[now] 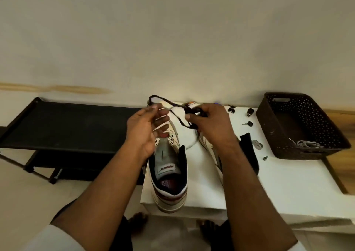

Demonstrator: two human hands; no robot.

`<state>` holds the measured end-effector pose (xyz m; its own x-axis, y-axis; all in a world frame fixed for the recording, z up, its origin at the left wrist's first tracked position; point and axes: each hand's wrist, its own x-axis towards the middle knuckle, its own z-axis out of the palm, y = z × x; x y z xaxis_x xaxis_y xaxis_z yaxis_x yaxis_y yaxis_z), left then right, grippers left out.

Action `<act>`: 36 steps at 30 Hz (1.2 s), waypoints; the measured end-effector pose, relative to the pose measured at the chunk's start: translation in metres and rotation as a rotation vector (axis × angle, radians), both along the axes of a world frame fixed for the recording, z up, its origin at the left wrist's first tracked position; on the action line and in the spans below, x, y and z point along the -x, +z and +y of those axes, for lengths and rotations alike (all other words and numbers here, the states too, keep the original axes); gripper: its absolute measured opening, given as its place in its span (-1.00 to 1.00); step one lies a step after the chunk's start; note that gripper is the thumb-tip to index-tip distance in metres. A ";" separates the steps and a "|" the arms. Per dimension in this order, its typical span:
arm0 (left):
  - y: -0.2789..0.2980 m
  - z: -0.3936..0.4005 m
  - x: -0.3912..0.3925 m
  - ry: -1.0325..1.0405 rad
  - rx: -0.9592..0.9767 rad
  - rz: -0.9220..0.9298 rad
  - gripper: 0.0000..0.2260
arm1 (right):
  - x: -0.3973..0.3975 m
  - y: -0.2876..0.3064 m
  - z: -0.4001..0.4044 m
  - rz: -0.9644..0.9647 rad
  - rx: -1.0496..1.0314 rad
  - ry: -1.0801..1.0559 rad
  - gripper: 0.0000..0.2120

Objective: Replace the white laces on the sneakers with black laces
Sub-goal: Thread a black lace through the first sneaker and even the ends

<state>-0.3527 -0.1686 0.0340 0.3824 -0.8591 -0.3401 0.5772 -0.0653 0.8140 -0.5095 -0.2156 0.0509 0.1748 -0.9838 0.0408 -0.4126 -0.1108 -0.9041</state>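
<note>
A: Starting at the left, what's there?
B: A black rack (pixel 63 123) standing beside the white table (pixel 288 183), lower than the tabletop

A: And the hands?
B: The left hand (pixel 146 129) has its fingers curled and pinches one end of the black lace (pixel 178 116) above the toe of the near sneaker (pixel 169 173), which sits on the table with its heel toward the camera and its eyelets unlaced. The lace arches up and across to the right hand (pixel 209 123), which grips a bunched part of it

A: The other shoe?
B: The second sneaker (pixel 213 150) lies just under the right wrist, mostly hidden

A: Further right?
B: Small dark bits of hardware (pixel 249 112) scattered on the table, then a dark brown basket (pixel 299 123) with white laces (pixel 309 144) lying in its near corner
</note>
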 end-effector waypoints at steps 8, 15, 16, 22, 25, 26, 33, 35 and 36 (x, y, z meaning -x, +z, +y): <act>-0.040 -0.019 -0.032 -0.519 -0.396 -0.807 -0.51 | -0.011 -0.031 -0.022 -0.003 -0.055 -0.055 -0.82; -0.053 -0.027 -0.021 -0.685 -0.471 -0.632 -0.51 | 0.002 -0.040 -0.039 0.185 -0.021 -0.110 -0.88; -0.053 -0.028 -0.017 -0.698 -0.480 -0.660 -0.52 | 0.003 -0.040 -0.039 0.195 -0.016 -0.107 -0.88; -0.039 -0.029 -0.011 -0.529 -0.252 -0.936 -0.30 | -0.007 -0.046 -0.026 0.039 -0.076 -0.057 -0.91; -0.036 -0.022 -0.010 -0.804 -0.362 -0.988 -0.17 | -0.004 -0.055 -0.018 0.171 -0.014 -0.017 -0.81; -0.036 -0.020 -0.011 -0.863 -0.414 -0.987 -0.16 | 0.000 -0.058 -0.018 0.226 0.014 -0.007 -0.80; -0.041 -0.023 -0.015 -0.682 -0.461 -1.004 -0.22 | 0.000 -0.095 -0.023 0.041 -0.014 -0.145 -0.80; -0.043 -0.023 -0.015 -0.654 -0.468 -1.016 -0.23 | -0.004 -0.111 -0.021 -0.011 -0.065 -0.149 -0.80; -0.044 -0.023 -0.015 -0.647 -0.469 -1.021 -0.24 | -0.001 -0.114 -0.025 0.000 -0.076 -0.150 -0.79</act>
